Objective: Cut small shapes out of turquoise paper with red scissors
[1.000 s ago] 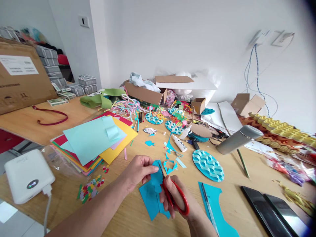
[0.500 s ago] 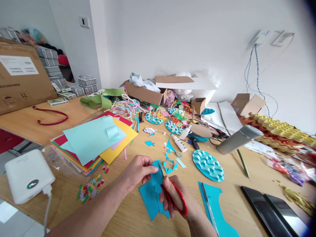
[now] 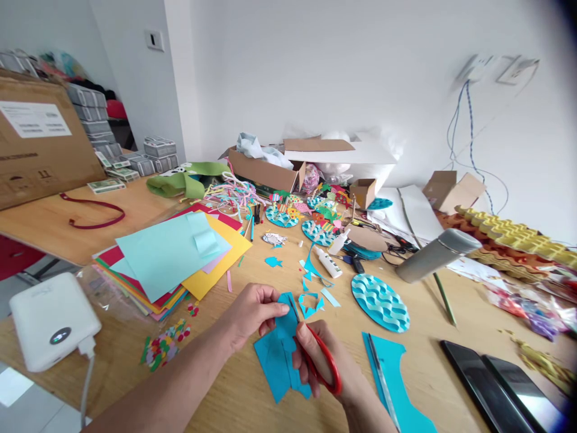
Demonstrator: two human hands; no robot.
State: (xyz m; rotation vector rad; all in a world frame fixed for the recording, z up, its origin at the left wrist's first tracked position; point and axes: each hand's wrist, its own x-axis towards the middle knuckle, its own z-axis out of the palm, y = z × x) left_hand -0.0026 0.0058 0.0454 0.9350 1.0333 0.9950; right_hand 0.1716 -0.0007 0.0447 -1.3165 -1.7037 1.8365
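Between thumb and fingers, my left hand (image 3: 259, 311) pinches a small piece of blue paper (image 3: 285, 328). My right hand (image 3: 322, 358) is closed round the red handles of a pair of scissors (image 3: 334, 367), whose blades lie along the right edge of that piece. Below both hands, a larger blue paper sheet (image 3: 274, 368) rests on the table. A cut-out blue paper scrap (image 3: 310, 305) lies just beyond the blades. Farther off is a small blue paper fish (image 3: 273, 261).
Coloured paper sheets (image 3: 157, 252) are stacked at left, near a white power bank (image 3: 54, 322). At right lie a wavy blue oval (image 3: 380, 302), a blue sheet with a pen (image 3: 396, 379), phones (image 3: 496, 385) and a grey flask (image 3: 435, 255). A glue bottle (image 3: 328, 263) lies mid-table.
The scissors and my right hand have shifted very slightly against the paper. My left hand and the things on the table stay where they were.
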